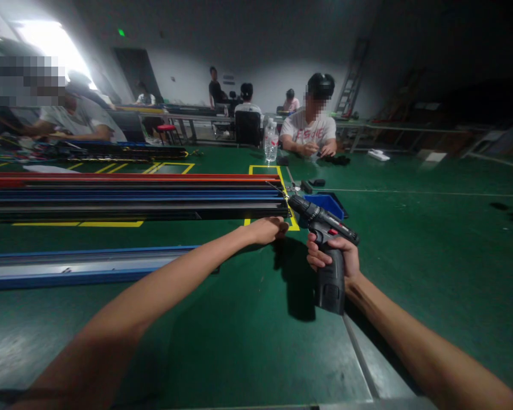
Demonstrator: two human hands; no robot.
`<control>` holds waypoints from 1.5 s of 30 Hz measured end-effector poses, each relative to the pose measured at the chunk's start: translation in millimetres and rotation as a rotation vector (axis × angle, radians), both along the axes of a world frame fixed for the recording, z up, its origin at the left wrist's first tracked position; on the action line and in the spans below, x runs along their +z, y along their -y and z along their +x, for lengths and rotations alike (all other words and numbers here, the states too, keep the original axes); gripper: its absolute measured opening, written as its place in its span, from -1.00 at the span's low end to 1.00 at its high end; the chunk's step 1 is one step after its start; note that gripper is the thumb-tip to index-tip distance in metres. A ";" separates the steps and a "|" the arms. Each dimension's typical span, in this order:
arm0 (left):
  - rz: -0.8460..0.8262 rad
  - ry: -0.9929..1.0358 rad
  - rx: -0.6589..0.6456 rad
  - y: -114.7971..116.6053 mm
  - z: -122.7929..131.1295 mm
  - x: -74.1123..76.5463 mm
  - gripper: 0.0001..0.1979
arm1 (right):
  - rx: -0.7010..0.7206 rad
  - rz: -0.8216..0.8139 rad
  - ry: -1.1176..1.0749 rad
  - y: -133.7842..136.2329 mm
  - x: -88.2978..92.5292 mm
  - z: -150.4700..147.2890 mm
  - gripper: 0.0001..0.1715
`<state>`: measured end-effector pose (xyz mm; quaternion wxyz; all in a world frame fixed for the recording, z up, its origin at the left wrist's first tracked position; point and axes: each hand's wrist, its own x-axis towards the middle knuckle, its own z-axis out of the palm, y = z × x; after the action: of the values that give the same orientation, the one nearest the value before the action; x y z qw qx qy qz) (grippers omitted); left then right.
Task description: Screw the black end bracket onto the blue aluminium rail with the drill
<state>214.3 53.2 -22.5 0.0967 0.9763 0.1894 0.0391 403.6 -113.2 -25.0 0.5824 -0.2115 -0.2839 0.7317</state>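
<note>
- Centre right, the right hand (347, 254) wraps the grip of a black power drill (325, 222), nose angled toward the upper left.
- At centre, the left hand (266, 230) curls beside the ends of the long bars (154, 195); whether it grips one, we cannot tell.
- We judge that a slip of the drill could catch those fingers, or loose bars could shift on the counter (239, 324).
- Upper right, we find red lettering on a co-worker's shirt (312, 132), too blurred to read.
</note>
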 end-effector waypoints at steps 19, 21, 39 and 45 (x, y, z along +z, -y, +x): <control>-0.195 0.636 0.392 49.7 -176.8 17.5 -0.71 | 0.216 -0.046 0.030 19.8 -17.8 -34.8 -0.62; -0.273 0.882 0.537 55.9 -184.9 9.4 -0.71 | 0.236 -0.072 0.032 21.4 -22.2 -37.8 -0.61; -0.802 1.129 0.629 69.3 -181.0 -8.3 -0.64 | 0.406 -0.142 -0.031 24.6 -42.1 -37.8 -0.52; -0.897 1.055 0.610 68.9 -182.5 -5.9 -0.62 | 0.436 -0.164 0.028 25.8 -43.5 -38.3 -0.50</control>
<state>31.7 -15.7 -28.4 0.5476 0.5995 0.3774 0.4453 365.3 -139.0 -68.5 0.3876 -0.2022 -0.2705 0.8577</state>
